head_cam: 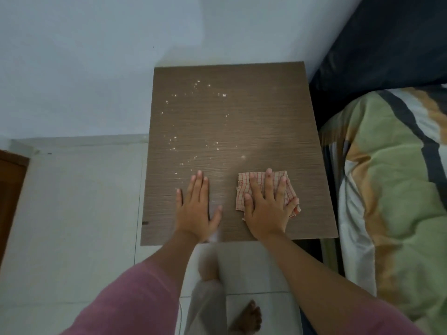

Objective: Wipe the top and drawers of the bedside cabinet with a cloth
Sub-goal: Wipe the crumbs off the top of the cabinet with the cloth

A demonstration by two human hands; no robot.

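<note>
The brown wood-grain top of the bedside cabinet point(254, 112) fills the middle of the view, seen from above. White crumbs or specks point(193, 117) are scattered over its left and middle part. A folded red-and-white checked cloth point(244, 187) lies near the front right of the top. My right hand point(267, 204) presses flat on the cloth with fingers spread. My left hand point(197, 209) rests flat on the bare wood beside it, fingers together, holding nothing. The drawers are hidden below the top.
A bed with a green, orange and white blanket point(387, 189) stands right against the cabinet, a dark pillow point(387, 49) behind it. A pale wall point(96, 56) backs the cabinet. White floor tiles point(72, 213) lie to the left, with a brown door point(9, 189) at the far left edge.
</note>
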